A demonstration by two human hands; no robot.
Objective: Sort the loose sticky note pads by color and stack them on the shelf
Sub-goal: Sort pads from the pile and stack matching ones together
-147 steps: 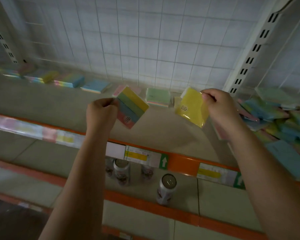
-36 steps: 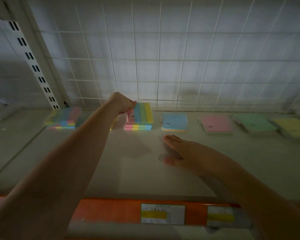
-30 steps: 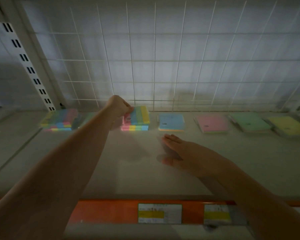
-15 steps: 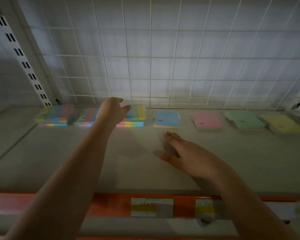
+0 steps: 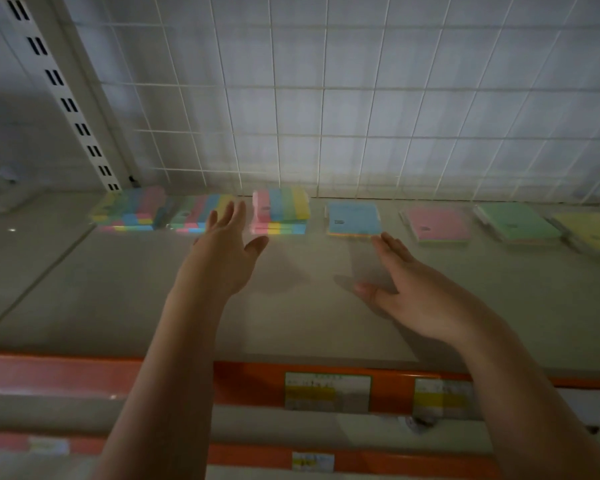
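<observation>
1. Striped pads sit at the back of the shelf [image 5: 84,292], against the wire grid [image 5: 361,98]: a multicolour stack [image 5: 129,209] far left by the slotted upright [image 5: 73,109], then a second striped stack [image 5: 194,214] beside it.
2. From where I watch, the left hand [image 5: 222,258] is raised over the shelf with its forearm reaching up from below, palm turned inward, fingers spread and straight, thumb out to the right. Its grip is released and holds nothing; its fingertips cover part of the second striped stack.
3. Just right of those fingers lies a third striped stack [image 5: 281,213], apart from the hand.
4. Next comes the blue pad [image 5: 354,218].
5. The right hand [image 5: 420,296] lies low over the shelf, palm down, fingers straight and pointing toward the blue pad's near right corner; whether they touch it I cannot tell. Its grip is released too.
6. Further right lie a pink pad [image 5: 437,225], a green pad [image 5: 516,221] and a yellow pad [image 5: 589,230].
</observation>
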